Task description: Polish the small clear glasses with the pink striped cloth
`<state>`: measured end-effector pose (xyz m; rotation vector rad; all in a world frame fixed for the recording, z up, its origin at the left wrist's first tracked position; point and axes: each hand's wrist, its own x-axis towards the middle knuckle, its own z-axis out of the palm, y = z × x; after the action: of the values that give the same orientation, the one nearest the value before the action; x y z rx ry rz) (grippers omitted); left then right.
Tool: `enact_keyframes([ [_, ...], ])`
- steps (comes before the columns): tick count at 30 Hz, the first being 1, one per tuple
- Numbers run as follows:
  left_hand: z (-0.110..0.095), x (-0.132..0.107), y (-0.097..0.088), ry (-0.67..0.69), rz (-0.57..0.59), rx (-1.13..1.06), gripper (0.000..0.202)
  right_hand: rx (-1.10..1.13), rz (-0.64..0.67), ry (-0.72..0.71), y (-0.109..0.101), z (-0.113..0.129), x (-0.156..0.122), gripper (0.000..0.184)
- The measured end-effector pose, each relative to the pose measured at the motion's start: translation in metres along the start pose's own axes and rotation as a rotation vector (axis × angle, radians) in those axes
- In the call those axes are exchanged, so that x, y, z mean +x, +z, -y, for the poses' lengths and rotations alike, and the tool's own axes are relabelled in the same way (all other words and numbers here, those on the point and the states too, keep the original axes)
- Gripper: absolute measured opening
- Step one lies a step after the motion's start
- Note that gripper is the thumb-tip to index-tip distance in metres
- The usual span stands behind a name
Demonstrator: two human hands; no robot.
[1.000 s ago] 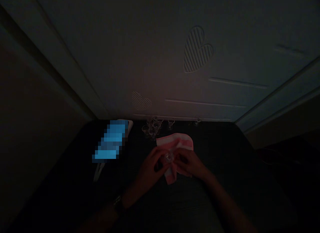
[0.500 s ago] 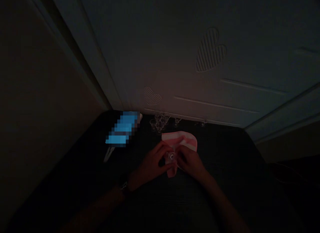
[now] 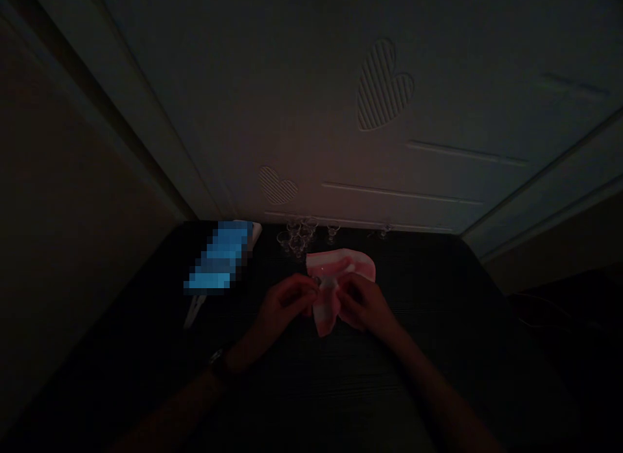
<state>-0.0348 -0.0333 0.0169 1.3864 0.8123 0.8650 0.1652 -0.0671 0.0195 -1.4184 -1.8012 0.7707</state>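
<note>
The scene is very dark. My left hand (image 3: 285, 302) and my right hand (image 3: 363, 304) meet over a pink and white striped cloth (image 3: 341, 271) on a dark table (image 3: 438, 349). A small clear glass (image 3: 317, 282) sits at my left fingertips, half wrapped in the cloth. My left fingers pinch the glass. My right fingers are closed on the cloth, pressing it against the glass. A watch is on my left wrist.
Several small clear glasses (image 3: 296, 235) stand in a cluster at the table's far edge, with two more (image 3: 333, 232) to their right. A lit blue screen (image 3: 219, 263) lies at the far left. A pale door with heart shapes (image 3: 384, 83) rises behind the table.
The glass's round open mouth faced up between my hands before; now it is tilted toward my left fingertips, with more cloth over it. Both hands shifted slightly away from me.
</note>
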Motion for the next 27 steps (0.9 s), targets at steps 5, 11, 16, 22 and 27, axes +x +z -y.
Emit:
enact_keyframes([
  [5,-0.002,0.0,0.0,0.019,0.047,-0.029,0.014,0.278,-0.117,0.039,-0.007,-0.01,0.005,0.011],
  [11,0.004,0.006,-0.002,0.032,0.123,0.069,0.019,0.565,-0.241,0.078,-0.009,-0.009,0.01,0.011],
  [16,0.01,0.007,-0.002,0.054,0.113,0.039,0.022,0.732,-0.236,0.134,0.013,0.0,0.016,0.015],
  [22,0.006,0.003,-0.001,0.112,0.029,0.03,0.027,0.778,-0.202,0.145,0.031,0.001,0.014,0.019],
  [27,-0.002,-0.002,0.001,0.119,0.016,0.102,0.026,0.689,-0.18,0.142,0.028,0.006,0.006,0.021],
])
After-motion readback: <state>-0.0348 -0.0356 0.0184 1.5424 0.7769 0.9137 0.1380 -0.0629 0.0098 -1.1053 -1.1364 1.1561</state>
